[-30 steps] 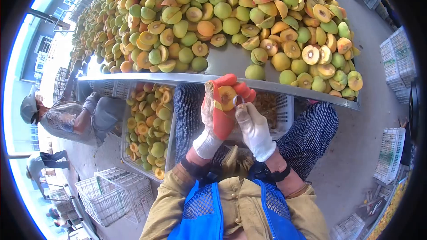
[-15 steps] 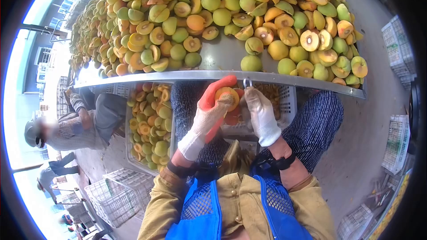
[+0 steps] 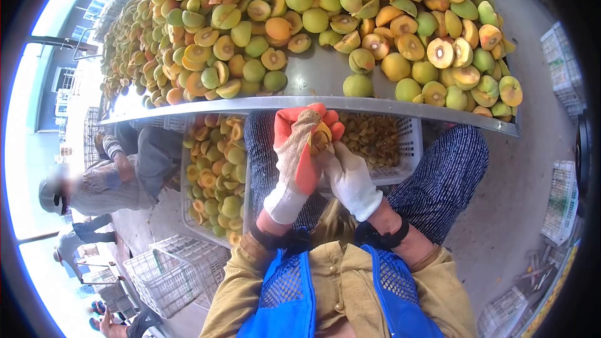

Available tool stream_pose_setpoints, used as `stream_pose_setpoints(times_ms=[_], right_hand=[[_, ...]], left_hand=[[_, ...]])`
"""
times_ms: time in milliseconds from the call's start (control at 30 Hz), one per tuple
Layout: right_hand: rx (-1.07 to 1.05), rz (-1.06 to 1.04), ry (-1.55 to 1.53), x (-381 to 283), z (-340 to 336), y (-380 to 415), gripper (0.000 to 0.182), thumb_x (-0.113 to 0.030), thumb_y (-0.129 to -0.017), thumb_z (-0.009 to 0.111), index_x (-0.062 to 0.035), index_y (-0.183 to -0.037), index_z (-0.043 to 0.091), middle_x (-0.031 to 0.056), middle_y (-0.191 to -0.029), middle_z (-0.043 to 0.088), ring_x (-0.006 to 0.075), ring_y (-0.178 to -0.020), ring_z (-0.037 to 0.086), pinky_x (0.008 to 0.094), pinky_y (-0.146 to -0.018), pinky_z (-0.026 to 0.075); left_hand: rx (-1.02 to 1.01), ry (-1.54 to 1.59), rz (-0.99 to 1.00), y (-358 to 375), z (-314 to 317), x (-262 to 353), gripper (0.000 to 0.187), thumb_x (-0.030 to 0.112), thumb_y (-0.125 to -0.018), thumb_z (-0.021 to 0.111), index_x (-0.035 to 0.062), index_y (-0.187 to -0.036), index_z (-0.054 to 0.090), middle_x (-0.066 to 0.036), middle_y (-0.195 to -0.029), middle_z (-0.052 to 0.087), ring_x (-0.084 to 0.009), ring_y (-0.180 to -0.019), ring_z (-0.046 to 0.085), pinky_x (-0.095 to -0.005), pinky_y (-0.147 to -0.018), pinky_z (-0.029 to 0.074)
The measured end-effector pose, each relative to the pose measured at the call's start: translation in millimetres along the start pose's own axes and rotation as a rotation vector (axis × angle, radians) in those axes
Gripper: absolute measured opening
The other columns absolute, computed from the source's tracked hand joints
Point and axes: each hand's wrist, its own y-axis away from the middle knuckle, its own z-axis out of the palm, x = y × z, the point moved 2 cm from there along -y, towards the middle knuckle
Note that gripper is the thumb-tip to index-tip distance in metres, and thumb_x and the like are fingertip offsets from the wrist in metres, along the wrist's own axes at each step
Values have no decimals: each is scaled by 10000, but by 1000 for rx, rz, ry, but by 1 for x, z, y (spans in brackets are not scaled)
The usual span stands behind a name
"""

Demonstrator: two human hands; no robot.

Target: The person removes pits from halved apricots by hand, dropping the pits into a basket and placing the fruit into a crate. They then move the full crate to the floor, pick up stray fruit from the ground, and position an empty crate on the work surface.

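My left hand (image 3: pixel 299 147), in a white glove with orange coating, is wrapped round a halved peach (image 3: pixel 321 137) in front of the metal table's edge. My right hand (image 3: pixel 345 166), in a whitish glove, is closed against the fruit's lower right side. The small metal tool it holds is mostly hidden between the hands. Halved and whole green-yellow fruit (image 3: pixel 315 20) is heaped on the metal table (image 3: pixel 313 78) beyond. Below the hands, a white crate (image 3: pixel 410 144) holds brown pits and scraps.
A crate of cut fruit (image 3: pixel 216 175) stands left of my legs. A seated person (image 3: pixel 113 178) is at the left, with other people farther off. Empty white crates (image 3: pixel 166 275) lie lower left, and stacked crates (image 3: pixel 560 66) stand at the right.
My right hand has moved left and down to the fruit, bringing the tool against it. My left hand has turned, its fingers now curled over the fruit.
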Motion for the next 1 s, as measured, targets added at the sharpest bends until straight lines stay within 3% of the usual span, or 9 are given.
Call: stream_pose_setpoints(times_ms=[100, 200, 300, 600, 667, 733, 867, 933, 1000], right_hand=[[49, -78, 56, 4, 3, 1, 259, -238, -1052, 511, 6, -1005, 582, 208, -688, 604, 341, -598, 643, 412, -563, 473], [28, 10, 0, 4, 4, 2, 282, -297, -1039, 551, -17, -1002, 567, 276, -797, 650, 503, -794, 651, 502, -634, 522], [-12, 2, 23, 13, 6, 4, 311, -276, -1054, 498, 25, -1054, 577, 236, -725, 624, 402, -655, 662, 425, -586, 485], [-12, -87, 46, 21, 9, 9, 316, -273, -1056, 484, 21, -1074, 597, 209, -779, 663, 402, -723, 674, 422, -652, 519], [16, -271, 140, 35, 13, 10, 305, -275, -1056, 489, 9, -1061, 601, 166, -758, 659, 349, -678, 660, 410, -632, 514], [1, -269, 77, 30, 13, 8, 306, -291, -1061, 490, -7, -1058, 604, 120, -748, 650, 284, -651, 638, 402, -609, 506], [-244, 210, -467, 1, -3, 10, 357, -376, -1079, 474, -48, -1108, 612, 51, -800, 632, 172, -716, 613, 374, -626, 501], [-387, 426, -577, -5, -12, 11, 403, -427, -1083, 457, -60, -1136, 614, 33, -832, 630, 147, -737, 612, 342, -630, 498], [-515, 558, -461, -2, -24, 11, 450, -474, -1083, 438, -65, -1152, 612, 17, -843, 626, 133, -705, 608, 299, -596, 485]], left_hand=[[-96, 43, -21, 0, 0, -3, 187, 145, -987, 650, 51, -1133, 582, -137, -1101, 667, -313, -992, 692, -460, -868, 614], [-132, 22, -48, 1, 2, -3, 218, 165, -995, 642, 45, -1171, 599, -138, -1083, 681, -303, -970, 696, -450, -849, 613], [-122, -27, -75, -2, -3, -5, 249, 191, -997, 649, 40, -1188, 598, -133, -1056, 685, -273, -928, 696, -423, -798, 615], [-18, -166, -36, 6, 1, -8, 279, 182, -991, 639, 50, -1231, 584, -116, -969, 688, -255, -827, 707, -395, -704, 621], [-52, -197, -19, 6, -2, -7, 285, 178, -993, 633, 48, -1240, 578, -119, -968, 687, -257, -820, 707, -395, -699, 621], [-60, -210, -20, 9, 2, -5, 331, 198, -990, 645, 42, -1273, 570, -122, -964, 688, -260, -816, 707, -393, -694, 622], [-129, -216, 9, 7, 0, -3, 457, 249, -981, 675, 38, -1363, 538, -130, -958, 692, -261, -814, 707, -388, -688, 622], [-177, -212, 8, 5, -3, -5, 508, 269, -979, 683, 39, -1399, 516, -129, -953, 695, -258, -810, 707, -381, -686, 622], [-192, -203, 22, 7, 0, -3, 520, 277, -983, 682, 33, -1411, 517, -124, -949, 699, -242, -805, 707, -362, -680, 618]])
